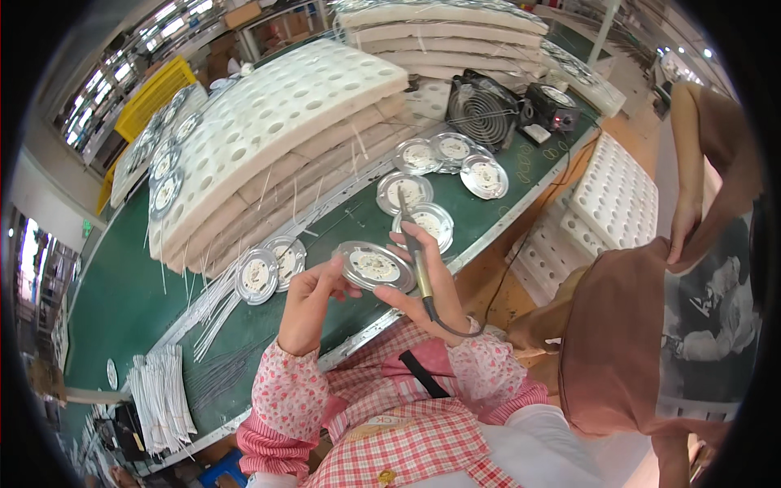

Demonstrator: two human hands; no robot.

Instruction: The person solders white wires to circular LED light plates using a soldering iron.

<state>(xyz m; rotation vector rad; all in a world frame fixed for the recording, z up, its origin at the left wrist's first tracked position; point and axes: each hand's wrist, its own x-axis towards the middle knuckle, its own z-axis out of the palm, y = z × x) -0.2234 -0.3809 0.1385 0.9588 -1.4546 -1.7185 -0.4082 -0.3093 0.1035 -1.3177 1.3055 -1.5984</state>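
Note:
A round silver lamp disc (pixel 348 259) with a white LED board in its middle is held up over the green bench. My left hand (pixel 309 302) pinches its left edge between thumb and fingers. The closed fingers of my right hand (pixel 439 289) hold a soldering iron (pixel 417 256), its thin metal tip pointing up and away from the disc. The right thumb is by the disc's right edge. A black cord (pixel 455 330) runs from the iron's lower end. Just beyond lie two more discs (pixel 404 189) (pixel 440 221); another pair (pixel 256 276) overlaps left of my left hand.
Stacked white foam trays with round holes (pixel 301 89) fill the bench's far left. A fan (pixel 482 110) and a black control box (pixel 551 112) stand at the back right. Bundled white wires (pixel 163 398) lie at lower left. A co-worker in brown (pixel 610 333) is close on the right.

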